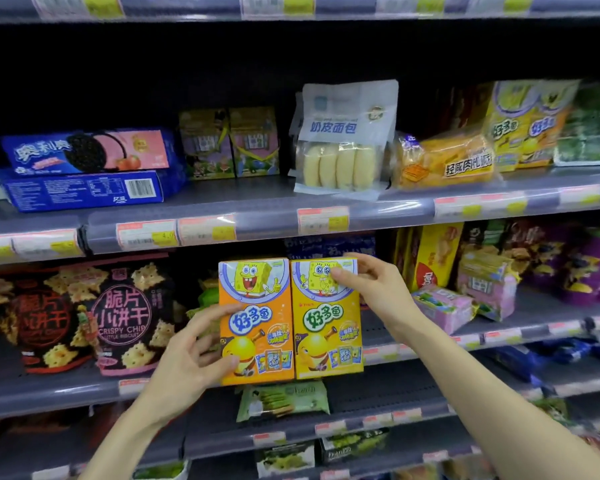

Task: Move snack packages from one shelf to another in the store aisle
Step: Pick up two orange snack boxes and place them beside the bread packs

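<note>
Left hand (191,355) grip clamps orange box (257,323) at its side; right hand (371,285) pinches yellow box (326,320) at its top. Both upright, touching, before middle shelf (413,351). Risk: one-corner pinch lets yellow box swing and drop.

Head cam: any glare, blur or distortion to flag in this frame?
Head view: shelf edges bow from the wide-angle lens; glare streaks the price rail; corners and top rail smear soft; back of the upper shelf is dark. The orange box and yellow box read sharp.
</note>
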{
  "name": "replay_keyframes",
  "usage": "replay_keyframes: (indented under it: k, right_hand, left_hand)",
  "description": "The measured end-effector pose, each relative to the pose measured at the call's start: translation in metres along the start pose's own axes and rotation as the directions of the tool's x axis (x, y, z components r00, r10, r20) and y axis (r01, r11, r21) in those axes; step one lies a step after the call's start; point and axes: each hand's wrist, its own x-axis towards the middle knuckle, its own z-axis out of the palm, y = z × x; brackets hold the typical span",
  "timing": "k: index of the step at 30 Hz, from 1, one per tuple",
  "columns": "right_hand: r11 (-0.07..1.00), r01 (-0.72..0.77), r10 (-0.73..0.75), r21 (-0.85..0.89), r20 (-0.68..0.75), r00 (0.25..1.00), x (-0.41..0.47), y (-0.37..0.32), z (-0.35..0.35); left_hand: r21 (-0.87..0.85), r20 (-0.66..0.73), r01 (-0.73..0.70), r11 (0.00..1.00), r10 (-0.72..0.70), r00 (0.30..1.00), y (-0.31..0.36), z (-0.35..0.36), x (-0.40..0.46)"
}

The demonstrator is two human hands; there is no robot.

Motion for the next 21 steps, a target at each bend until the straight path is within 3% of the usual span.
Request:
replay_keyframes:
  k: [9,21]
  right_hand:
    - [1.000,0.013,-0.014,-0.019,-0.050,0.999,-0.016,-0.014,-0.103]
    - [0.990,0.131,-0.137,-0.056,-0.138,0.981,-0.038,-0.054,-0.206]
  left_hand:
    - [-0.023,-0.053,-0.031,0.999,0.030,0.998,0.025,0.114,0.001]
    - [-0.009,-0.077,-0.108,0.994,0.107,0.991,0.062,0.225,0.013]
